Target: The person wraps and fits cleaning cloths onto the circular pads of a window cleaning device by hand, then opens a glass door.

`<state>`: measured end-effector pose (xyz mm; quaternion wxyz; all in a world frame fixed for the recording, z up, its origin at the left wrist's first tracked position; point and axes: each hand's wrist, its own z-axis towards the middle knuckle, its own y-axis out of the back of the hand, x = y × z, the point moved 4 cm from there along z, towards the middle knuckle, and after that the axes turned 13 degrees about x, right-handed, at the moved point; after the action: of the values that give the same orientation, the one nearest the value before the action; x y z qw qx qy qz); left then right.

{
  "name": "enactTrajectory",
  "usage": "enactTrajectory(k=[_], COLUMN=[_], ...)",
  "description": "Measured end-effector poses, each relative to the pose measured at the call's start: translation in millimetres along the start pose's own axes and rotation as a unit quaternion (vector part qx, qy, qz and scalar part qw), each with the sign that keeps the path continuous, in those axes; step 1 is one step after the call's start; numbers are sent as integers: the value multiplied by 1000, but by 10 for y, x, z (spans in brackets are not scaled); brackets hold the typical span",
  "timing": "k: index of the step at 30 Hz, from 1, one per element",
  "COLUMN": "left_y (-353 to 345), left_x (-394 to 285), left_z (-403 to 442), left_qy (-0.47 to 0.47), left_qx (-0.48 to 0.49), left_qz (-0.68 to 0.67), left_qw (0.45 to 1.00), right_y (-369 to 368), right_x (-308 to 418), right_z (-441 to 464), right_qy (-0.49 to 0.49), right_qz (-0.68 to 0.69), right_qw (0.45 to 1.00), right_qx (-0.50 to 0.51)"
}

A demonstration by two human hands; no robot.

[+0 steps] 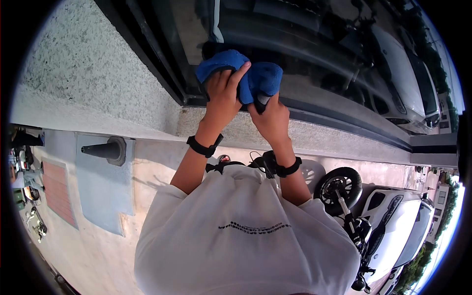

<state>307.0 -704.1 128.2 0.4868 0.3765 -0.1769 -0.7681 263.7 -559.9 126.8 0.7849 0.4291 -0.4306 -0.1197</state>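
Observation:
A blue cloth (221,60) with a dark edge is bunched against the lower part of a dark, reflective window pane (314,64). My left hand (225,93) grips its left part, with the index finger stretched up over the fabric. Close beside it, my right hand (271,115) holds the cloth's right part from below, its fingers partly hidden by the folds. Both wrists carry black bands. The window's dark frame (339,122) runs just beyond my right hand.
Rough stone wall (83,64) borders the window at left, with a pale ledge (314,132) below. A motorcycle wheel (339,189) and white car (393,231) stand at right. At left are a traffic cone (105,150) and, farther off, parked motorbikes.

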Motion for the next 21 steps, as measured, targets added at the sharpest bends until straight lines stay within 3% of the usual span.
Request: enactTrajectory(k=[6,7,10,14,17,21], left_y=[-412,-396,-229,245,332,52], left_x=[114,110,28,-223,-321,-271], left_z=[-559,-538,-404,137,304,111], left_qy=[32,17,-10,-28,-51,-27], left_qx=[135,114,90,44,53,78], left_qz=[-58,-52,-62,-42,-15,-28], left_qw=[989,992,994,998,997,996], right_y=[-339,-364,-323,134,292,100], right_x=[-390,-436,-426,66,206,3], right_z=[-260,-262,-244,-113,-86,-119], right_qy=[-54,-49,-18,-1,13,-31], right_qz=[-65,-76,104,366,435,401], right_qw=[987,984,979,924,900,914], right_qx=[140,155,177,109,22,50])
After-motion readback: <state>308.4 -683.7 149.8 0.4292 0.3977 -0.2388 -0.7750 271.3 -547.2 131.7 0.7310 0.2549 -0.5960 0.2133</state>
